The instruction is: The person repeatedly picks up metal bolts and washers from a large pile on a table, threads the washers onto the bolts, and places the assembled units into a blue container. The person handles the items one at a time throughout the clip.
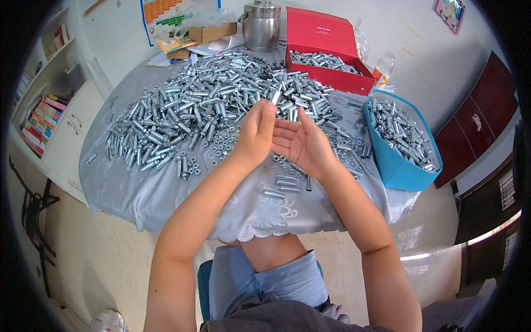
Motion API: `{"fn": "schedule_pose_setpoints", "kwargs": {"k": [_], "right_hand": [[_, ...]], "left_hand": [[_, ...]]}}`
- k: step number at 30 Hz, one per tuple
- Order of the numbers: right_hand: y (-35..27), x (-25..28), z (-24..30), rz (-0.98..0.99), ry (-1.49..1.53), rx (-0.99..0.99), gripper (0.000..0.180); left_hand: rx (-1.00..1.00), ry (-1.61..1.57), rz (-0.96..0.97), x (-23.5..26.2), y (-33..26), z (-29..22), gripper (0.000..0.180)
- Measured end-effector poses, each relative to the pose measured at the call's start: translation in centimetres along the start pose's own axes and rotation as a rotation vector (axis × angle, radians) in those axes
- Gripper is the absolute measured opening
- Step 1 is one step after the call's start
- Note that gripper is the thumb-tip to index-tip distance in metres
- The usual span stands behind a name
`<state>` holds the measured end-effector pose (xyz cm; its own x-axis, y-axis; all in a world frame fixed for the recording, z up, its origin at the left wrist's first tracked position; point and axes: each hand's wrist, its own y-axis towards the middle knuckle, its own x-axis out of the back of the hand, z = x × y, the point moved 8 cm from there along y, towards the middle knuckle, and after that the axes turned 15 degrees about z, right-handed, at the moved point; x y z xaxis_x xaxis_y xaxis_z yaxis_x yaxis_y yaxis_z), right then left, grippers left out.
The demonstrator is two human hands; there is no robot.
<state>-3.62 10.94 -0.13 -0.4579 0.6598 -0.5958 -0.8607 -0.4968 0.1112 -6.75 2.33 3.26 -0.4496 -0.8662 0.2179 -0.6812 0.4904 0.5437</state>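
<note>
My left hand (256, 134) is raised over the near side of a heap of silver metal expansion bolts (188, 99), thumb pressed against its fingers. A bright metal sleeve (275, 96) shows just past its fingertips; whether the hand grips it or it lies in the heap behind, I cannot tell. Close beside it, my right hand (305, 143) is open, palm showing and fingers stretched toward the left hand. Loose nuts (222, 142) lie on the table left of my hands. A few metal sleeves (286, 182) lie together below them, near the table's front edge.
A grey cloth (232, 205) with a scalloped edge covers the round table. To the right stands a blue fabric bin (406, 171) full of bolts. Behind are an open red box (326, 77) holding more, a steel pot (261, 30) and a plastic bottle (383, 69).
</note>
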Motion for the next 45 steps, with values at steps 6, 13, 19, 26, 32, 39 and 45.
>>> {"fn": "schedule_pose_setpoints", "kwargs": {"k": [6,13,19,26,32,39,45], "right_hand": [[-0.4,0.3,-0.5,-0.024,0.242,-0.007,0.06],[-0.7,0.6,-0.8,-0.069,0.267,-0.016,0.048],[-0.6,0.7,-0.9,-0.007,0.316,-0.039,0.033],[-0.6,0.6,-0.5,-0.03,0.259,-0.018,0.028],[-0.8,1.7,1.2,-0.08,0.115,0.057,0.027],[-2.4,1.4,4.6,-0.329,-0.435,0.237,0.025],[-3.1,0.5,6.7,-0.363,-0.743,0.508,0.024]], "left_hand": [[-0.148,0.409,0.078,-1.3,-0.2,-2.9,0.016],[-0.186,0.432,0.134,-1.9,-0.3,-2.9,0.017],[-0.075,0.321,0.161,-1.5,-0.4,-1.5,0.023],[-0.127,0.329,0.125,-1.1,-0.3,-2.1,0.026],[-0.093,0.197,0.089,-0.7,-0.2,-1.9,0.029],[-0.097,0.327,0.104,-1.2,-0.4,-2.6,0.028],[-0.174,0.527,0.176,-2.0,-0.3,-3.0,0.022]]}}
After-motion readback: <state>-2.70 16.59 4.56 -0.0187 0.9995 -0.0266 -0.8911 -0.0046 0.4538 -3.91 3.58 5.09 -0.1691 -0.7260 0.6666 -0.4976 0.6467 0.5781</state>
